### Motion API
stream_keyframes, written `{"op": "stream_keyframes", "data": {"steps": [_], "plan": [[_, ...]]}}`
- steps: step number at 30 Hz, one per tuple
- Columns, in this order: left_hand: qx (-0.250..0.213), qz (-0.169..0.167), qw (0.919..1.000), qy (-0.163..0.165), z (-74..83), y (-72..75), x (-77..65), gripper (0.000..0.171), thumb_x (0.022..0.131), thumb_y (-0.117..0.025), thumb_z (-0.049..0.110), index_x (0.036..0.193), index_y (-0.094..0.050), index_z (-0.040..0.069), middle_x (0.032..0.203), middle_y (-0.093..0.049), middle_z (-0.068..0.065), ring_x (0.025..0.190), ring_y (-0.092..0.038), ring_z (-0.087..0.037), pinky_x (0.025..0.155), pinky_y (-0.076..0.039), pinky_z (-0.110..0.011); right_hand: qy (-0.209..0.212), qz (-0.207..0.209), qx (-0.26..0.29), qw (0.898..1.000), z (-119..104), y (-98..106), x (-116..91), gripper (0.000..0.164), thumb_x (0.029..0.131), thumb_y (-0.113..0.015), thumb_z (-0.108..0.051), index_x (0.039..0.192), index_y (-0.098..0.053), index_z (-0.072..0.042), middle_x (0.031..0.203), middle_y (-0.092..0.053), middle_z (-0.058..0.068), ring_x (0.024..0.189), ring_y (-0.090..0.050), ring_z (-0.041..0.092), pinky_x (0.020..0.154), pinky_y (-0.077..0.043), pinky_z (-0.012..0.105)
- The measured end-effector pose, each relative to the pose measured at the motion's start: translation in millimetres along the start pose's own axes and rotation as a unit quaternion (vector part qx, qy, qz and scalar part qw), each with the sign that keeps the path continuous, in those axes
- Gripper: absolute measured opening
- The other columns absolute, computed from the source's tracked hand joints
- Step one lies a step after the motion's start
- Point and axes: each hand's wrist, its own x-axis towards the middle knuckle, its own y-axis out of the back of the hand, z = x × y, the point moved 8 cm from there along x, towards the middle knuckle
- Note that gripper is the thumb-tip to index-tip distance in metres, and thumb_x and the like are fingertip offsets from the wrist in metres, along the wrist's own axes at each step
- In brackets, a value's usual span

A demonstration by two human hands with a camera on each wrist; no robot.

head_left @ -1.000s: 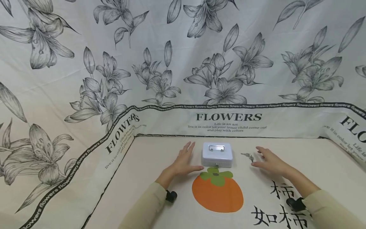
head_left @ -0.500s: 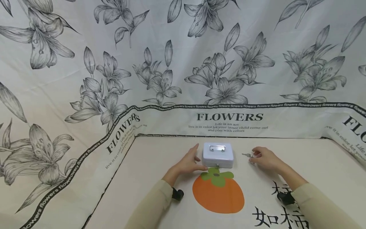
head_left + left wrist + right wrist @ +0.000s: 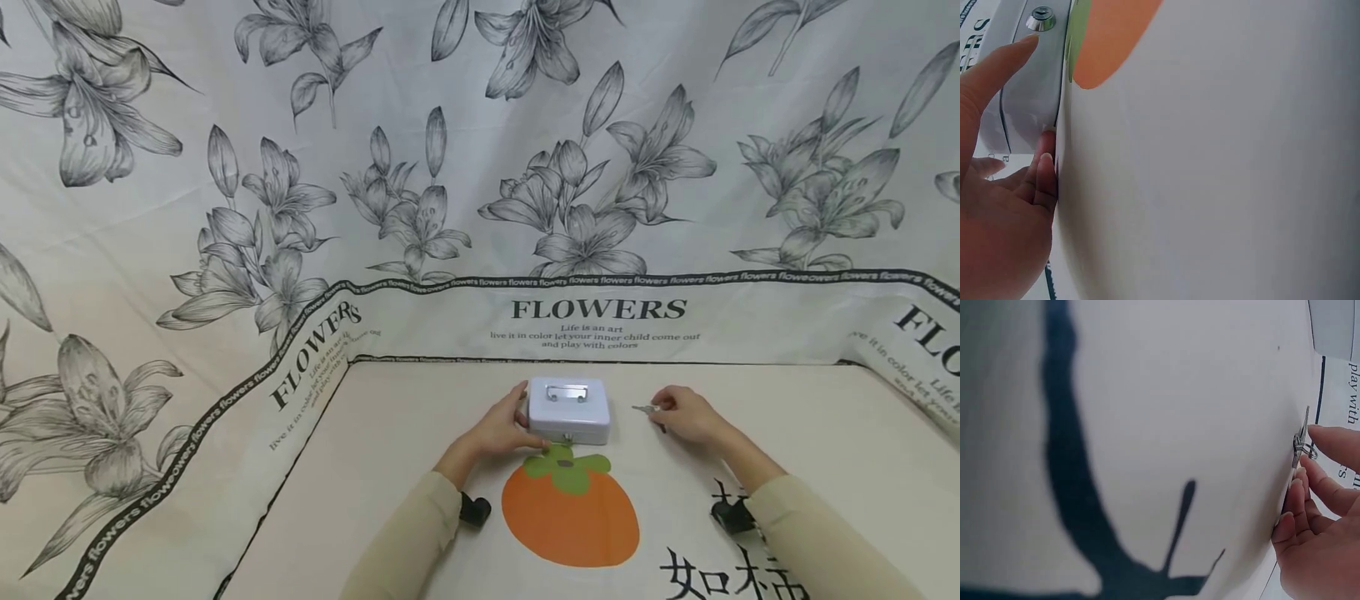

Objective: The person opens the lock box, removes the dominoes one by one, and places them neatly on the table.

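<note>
A small white cash box (image 3: 568, 411) with a metal carry handle on its lid sits on the table. Its round keyhole lock (image 3: 1041, 19) shows on the front face. My left hand (image 3: 495, 429) holds the box at its left front corner, with the thumb across the front just below the lock and the other fingers along the left side. To the right of the box, my right hand (image 3: 686, 414) pinches a small bunch of keys (image 3: 1300, 445) by its ring between thumb and index finger. A key blade points left toward the box, close over the tabletop.
The tablecloth (image 3: 420, 550) carries a printed orange persimmon (image 3: 570, 521) in front of the box and black characters at the right. Behind the table hangs a white curtain (image 3: 420, 325) with grey lilies and lettering, which also runs along the left side.
My left hand has moved right, from beside the box onto its corner. The right hand has come down onto the keys, its fingers closing from spread to a pinch.
</note>
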Motion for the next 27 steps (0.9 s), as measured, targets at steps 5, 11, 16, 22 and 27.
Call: {"op": "stream_keyframes", "data": {"steps": [5, 11, 16, 22, 27], "plan": [[-0.002, -0.003, 1.0000, -0.008, 1.0, -0.7, 1.2, 0.113, 0.077, -0.092, 0.023, 0.164, -0.019, 0.014, 0.103, -0.064, -0.002, 0.086, -0.057, -0.012, 0.084, -0.047, -0.028, -0.003, -0.003, -0.008, 1.000, -3.1, -2.1, -1.2, 0.029, 0.099, -0.060, -0.010, 0.116, -0.058, 0.013, 0.103, -0.059, 0.020, 0.092, -0.054, 0.030, 0.077, -0.049, 0.042], [-0.004, 0.004, 1.0000, -0.008, 1.0, -1.0, 2.8, 0.110, 0.077, -0.092, 0.020, 0.163, -0.022, 0.017, 0.116, -0.066, -0.006, 0.082, -0.058, -0.011, 0.084, -0.048, -0.028, 0.001, -0.012, -0.004, 1.000, -1.8, -3.6, -0.6, 0.025, 0.100, -0.058, -0.009, 0.112, -0.058, 0.013, 0.098, -0.060, 0.017, 0.088, -0.055, 0.028, 0.074, -0.049, 0.038], [-0.019, 0.007, 0.9998, 0.003, -0.5, -0.6, 7.5, 0.114, 0.076, -0.092, 0.018, 0.164, -0.019, 0.015, 0.148, -0.054, -0.008, 0.082, -0.063, -0.011, 0.084, -0.052, -0.027, -0.003, -0.015, -0.003, 1.000, -0.6, -0.6, 0.4, 0.023, 0.101, -0.057, -0.010, 0.110, -0.058, 0.011, 0.096, -0.059, 0.016, 0.087, -0.053, 0.027, 0.072, -0.047, 0.036], [-0.042, 0.007, 0.9990, 0.009, -1.6, -2.3, 7.3, 0.116, 0.075, -0.093, 0.014, 0.164, -0.018, 0.016, 0.159, -0.043, -0.009, 0.076, -0.064, -0.014, 0.073, -0.055, -0.027, 0.002, -0.021, 0.009, 1.000, 0.7, -2.0, 0.1, 0.021, 0.100, -0.059, -0.011, 0.105, -0.061, 0.009, 0.092, -0.060, 0.013, 0.084, -0.053, 0.026, 0.070, -0.046, 0.034], [-0.038, 0.015, 0.9992, -0.002, 0.0, -1.8, 9.0, 0.119, 0.073, -0.094, 0.014, 0.164, -0.017, 0.016, 0.160, -0.041, -0.008, 0.085, -0.061, -0.016, 0.095, -0.051, -0.038, -0.013, -0.020, 0.009, 1.000, 1.2, -2.8, 0.3, 0.021, 0.101, -0.060, -0.015, 0.103, -0.064, 0.006, 0.089, -0.059, 0.010, 0.083, -0.052, 0.025, 0.068, -0.044, 0.034]]}}
